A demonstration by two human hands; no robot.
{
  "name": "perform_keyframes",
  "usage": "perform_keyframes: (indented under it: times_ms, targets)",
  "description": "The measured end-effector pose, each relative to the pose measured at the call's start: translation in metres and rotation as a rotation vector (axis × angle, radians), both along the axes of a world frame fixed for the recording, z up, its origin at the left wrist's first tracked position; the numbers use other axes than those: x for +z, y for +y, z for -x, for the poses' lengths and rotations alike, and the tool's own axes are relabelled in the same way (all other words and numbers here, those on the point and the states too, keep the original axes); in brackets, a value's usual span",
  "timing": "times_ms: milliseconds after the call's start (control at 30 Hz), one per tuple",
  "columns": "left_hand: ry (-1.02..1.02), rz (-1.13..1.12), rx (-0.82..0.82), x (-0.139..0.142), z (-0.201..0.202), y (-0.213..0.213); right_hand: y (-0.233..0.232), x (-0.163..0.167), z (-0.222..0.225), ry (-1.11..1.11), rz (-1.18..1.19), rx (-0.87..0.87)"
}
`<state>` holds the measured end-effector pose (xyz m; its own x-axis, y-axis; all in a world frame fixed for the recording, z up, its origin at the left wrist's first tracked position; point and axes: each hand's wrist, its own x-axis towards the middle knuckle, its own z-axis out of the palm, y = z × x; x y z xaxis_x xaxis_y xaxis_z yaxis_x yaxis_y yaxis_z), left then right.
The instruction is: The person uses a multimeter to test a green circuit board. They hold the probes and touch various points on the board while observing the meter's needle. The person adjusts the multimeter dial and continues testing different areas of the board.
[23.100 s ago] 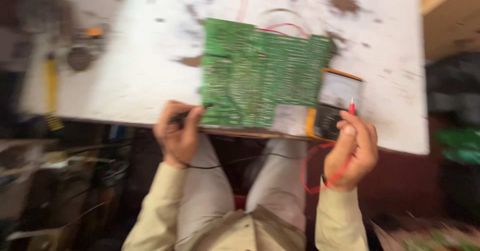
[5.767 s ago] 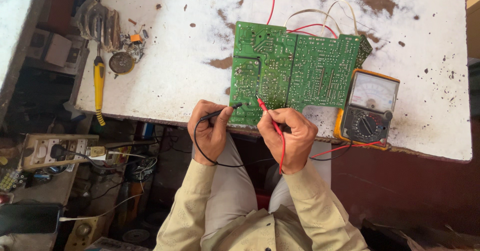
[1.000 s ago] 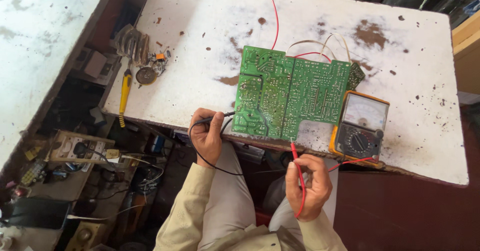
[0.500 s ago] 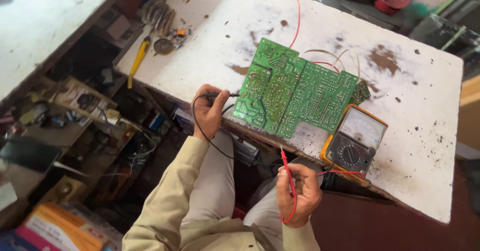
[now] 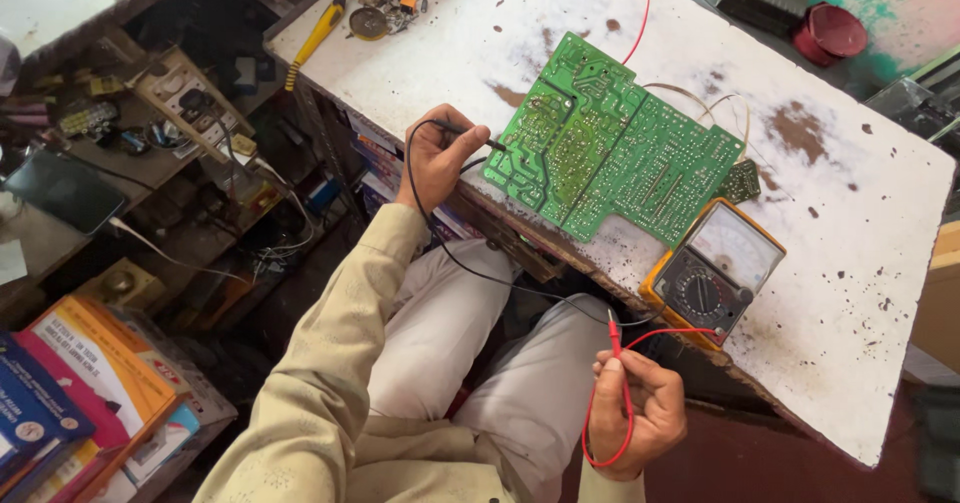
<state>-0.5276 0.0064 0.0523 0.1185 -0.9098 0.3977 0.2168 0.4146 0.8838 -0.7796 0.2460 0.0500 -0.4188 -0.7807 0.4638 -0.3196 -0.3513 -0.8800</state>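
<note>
A green circuit board [image 5: 615, 143] lies solder side up on a stained white table [image 5: 860, 193]. My left hand [image 5: 440, 158] grips a black test probe [image 5: 470, 138] whose tip touches the board's near left edge. My right hand [image 5: 635, 413] is down over my lap, off the table, holding a red test probe [image 5: 614, 338] with its red lead looped below the hand. Both leads run to an analog multimeter [image 5: 712, 273] with an orange case, lying at the table's front edge beside the board.
A yellow-handled screwdriver [image 5: 314, 31] and small parts [image 5: 385, 13] sit at the table's far left corner. A red round lid [image 5: 830, 33] is beyond the table. Cluttered shelves [image 5: 170, 123] with wires and colourful books [image 5: 90, 383] stand to the left.
My right hand with the red probe has dropped further from the board toward my lap. The left hand keeps the black probe on the board's edge. The camera view has tilted.
</note>
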Motion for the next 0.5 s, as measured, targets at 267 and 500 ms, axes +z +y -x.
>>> perform_keyframes:
  times_ms: [267, 500]
  targets:
    - [-0.004, 0.032, 0.007, 0.003, 0.000, 0.004, 0.010, -0.009, 0.004, -0.020, 0.036, 0.005]
    - [0.003, 0.022, -0.010, 0.000, 0.001, 0.004, 0.014, -0.020, 0.003, -0.013, 0.006, -0.018]
